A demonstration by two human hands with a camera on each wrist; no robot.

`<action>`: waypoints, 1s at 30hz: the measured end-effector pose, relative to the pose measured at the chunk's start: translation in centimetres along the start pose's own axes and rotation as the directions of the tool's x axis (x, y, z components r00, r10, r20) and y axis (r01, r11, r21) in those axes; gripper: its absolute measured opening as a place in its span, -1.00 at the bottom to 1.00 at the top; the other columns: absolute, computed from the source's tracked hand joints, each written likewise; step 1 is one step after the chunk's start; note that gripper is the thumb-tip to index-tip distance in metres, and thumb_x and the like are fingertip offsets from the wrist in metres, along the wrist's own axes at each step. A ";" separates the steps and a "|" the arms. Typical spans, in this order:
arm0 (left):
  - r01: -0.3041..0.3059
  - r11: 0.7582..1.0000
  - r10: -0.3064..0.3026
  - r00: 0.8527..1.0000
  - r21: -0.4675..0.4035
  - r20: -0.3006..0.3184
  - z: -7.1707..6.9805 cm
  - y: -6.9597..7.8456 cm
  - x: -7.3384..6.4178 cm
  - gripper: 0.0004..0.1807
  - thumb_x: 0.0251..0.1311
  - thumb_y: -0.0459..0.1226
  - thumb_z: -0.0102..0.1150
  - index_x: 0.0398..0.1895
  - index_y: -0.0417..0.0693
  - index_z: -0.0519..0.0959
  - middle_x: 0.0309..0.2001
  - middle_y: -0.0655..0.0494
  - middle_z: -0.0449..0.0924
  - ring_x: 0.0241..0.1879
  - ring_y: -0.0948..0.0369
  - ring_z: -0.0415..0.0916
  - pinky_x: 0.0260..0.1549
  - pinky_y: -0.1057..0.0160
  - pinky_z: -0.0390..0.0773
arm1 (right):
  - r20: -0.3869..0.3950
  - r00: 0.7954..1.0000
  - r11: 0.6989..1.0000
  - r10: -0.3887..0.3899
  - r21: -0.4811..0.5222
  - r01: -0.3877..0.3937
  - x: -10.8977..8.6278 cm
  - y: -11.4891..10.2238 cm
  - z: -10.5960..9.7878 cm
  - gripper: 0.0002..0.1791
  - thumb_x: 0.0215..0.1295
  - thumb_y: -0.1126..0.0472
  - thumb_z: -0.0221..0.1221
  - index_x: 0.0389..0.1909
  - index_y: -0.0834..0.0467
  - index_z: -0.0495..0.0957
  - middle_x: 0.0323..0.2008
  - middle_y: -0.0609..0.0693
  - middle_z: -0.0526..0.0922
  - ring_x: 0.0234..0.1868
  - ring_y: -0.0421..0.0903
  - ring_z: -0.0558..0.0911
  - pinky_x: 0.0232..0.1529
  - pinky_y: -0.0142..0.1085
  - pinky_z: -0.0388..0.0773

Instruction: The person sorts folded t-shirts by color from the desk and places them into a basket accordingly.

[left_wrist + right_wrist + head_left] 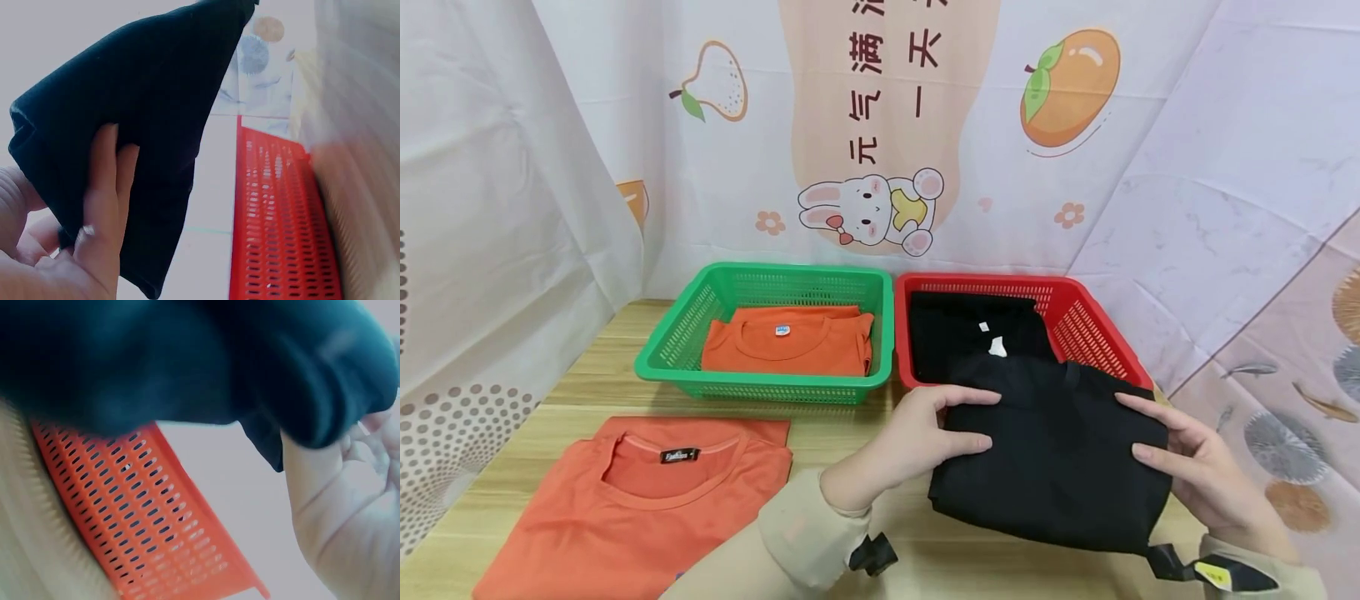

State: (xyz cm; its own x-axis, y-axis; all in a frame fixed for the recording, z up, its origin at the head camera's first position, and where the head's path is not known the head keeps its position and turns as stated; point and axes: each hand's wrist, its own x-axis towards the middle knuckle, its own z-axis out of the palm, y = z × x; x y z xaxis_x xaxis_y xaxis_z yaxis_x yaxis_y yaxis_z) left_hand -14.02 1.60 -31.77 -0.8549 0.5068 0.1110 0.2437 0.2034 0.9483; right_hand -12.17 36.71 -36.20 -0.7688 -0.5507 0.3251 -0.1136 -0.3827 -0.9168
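Observation:
A folded black T-shirt [1052, 458] hangs between both hands in front of the red basket [1097, 333], its upper edge overlapping the basket's front rim in the head view. My left hand [917, 437] grips its left side, thumb and fingers on opposite faces, as the left wrist view shows with the black cloth [144, 106] above the table. My right hand [1202, 467] pinches the right side in the same way; in the right wrist view the cloth [325, 381] bulges over the palm. More black folded clothing [940, 333] with white labels lies inside the red basket.
Left of the red basket stands a green basket [763, 383] holding folded orange shirts [790, 346]. An orange T-shirt [655, 500] with a black neck label lies on the wooden table [587, 375] at the front left. A printed white curtain [722, 183] hangs behind the baskets.

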 end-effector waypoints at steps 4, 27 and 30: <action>-0.027 0.998 0.029 0.999 0.056 -0.024 -0.8 0.5 0.4 -0.55 0.12 -0.31 0.41 0.14 0.09 0.66 0.09 0.09 0.63 -0.17 0.30 0.46 -0.18 0.43 0.51 | -0.026 1.000 1.000 0.008 0.002 -0.008 0.9 -0.7 -0.1 -0.28 0.34 0.73 -0.38 0.45 0.23 0.23 0.30 0.06 0.53 0.24 -0.07 0.59 0.03 -0.15 0.65; -0.012 1.000 0.010 0.993 -0.013 -0.116 -4.1 1.1 3.4 -0.43 0.21 -0.34 0.30 0.31 0.15 0.52 0.31 0.13 0.48 0.31 0.15 0.37 0.29 0.09 0.42 | -0.047 0.998 0.999 0.045 -0.007 -0.046 7.5 -3.8 0.1 -0.23 0.32 0.74 -0.32 0.52 0.21 0.08 0.35 0.02 0.46 0.28 -0.14 0.54 0.14 -0.26 0.58; -0.021 1.000 0.023 0.990 0.011 -0.140 -4.6 0.9 4.1 -0.44 0.22 -0.35 0.29 0.32 0.11 0.51 0.32 0.12 0.48 0.34 0.14 0.34 0.33 0.09 0.38 | -0.112 0.992 0.996 0.059 -0.058 -0.065 8.4 -4.2 0.1 -0.22 0.35 0.71 -0.26 0.54 0.16 0.07 0.33 -0.02 0.48 0.24 -0.20 0.56 0.10 -0.33 0.59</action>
State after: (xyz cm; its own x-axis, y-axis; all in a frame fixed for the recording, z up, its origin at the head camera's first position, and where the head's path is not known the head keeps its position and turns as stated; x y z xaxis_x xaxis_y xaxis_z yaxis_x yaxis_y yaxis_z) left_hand -19.44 0.05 -29.13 -0.9046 0.3895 0.1731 0.2672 0.2019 0.9423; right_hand -18.10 33.56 -29.58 -0.8397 -0.4857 0.2429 -0.0992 -0.3026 -0.9479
